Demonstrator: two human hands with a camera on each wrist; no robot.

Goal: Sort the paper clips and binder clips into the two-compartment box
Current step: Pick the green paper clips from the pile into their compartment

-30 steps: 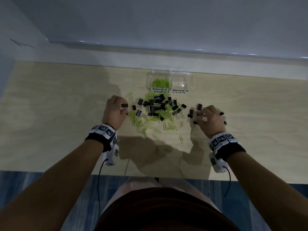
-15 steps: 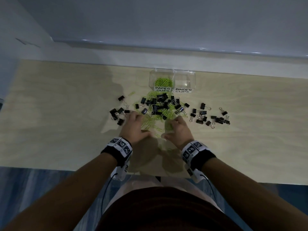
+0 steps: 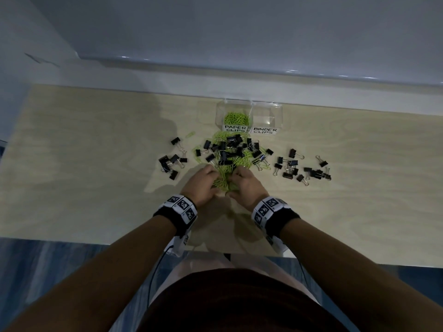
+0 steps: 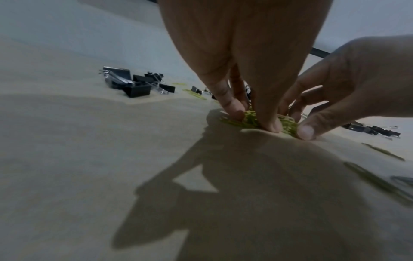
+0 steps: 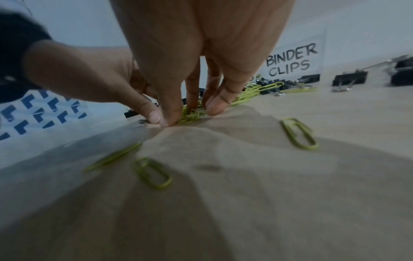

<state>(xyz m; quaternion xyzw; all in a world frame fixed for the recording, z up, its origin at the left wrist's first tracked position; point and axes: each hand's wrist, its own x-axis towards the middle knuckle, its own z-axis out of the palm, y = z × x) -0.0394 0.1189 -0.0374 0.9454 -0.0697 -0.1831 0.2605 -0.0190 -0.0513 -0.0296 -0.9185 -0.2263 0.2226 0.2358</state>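
Observation:
A clear two-compartment box (image 3: 266,116) stands at the back of the table, labelled PAPER CLIPS on the left and BINDER CLIPS (image 5: 290,60) on the right. Green paper clips (image 3: 236,118) lie in its left compartment; the right one looks empty. In front of it is a mixed pile (image 3: 230,152) of black binder clips and green paper clips. At the pile's near edge, my left hand (image 3: 213,178) and right hand (image 3: 233,180) meet. Each pinches a clump of green paper clips (image 4: 249,117) against the table between thumb and fingers, as the right wrist view also shows (image 5: 192,113).
One group of black binder clips (image 3: 171,162) lies left of the pile, and another (image 3: 309,171) lies to its right. Loose green paper clips (image 5: 299,134) lie on the wood near my right wrist. A wall runs behind the box.
My hands were wide apart among the binder clips, left them in side groups, and came to the centre. Since half a second ago they have drawn closer and their fingers have gathered green clips.

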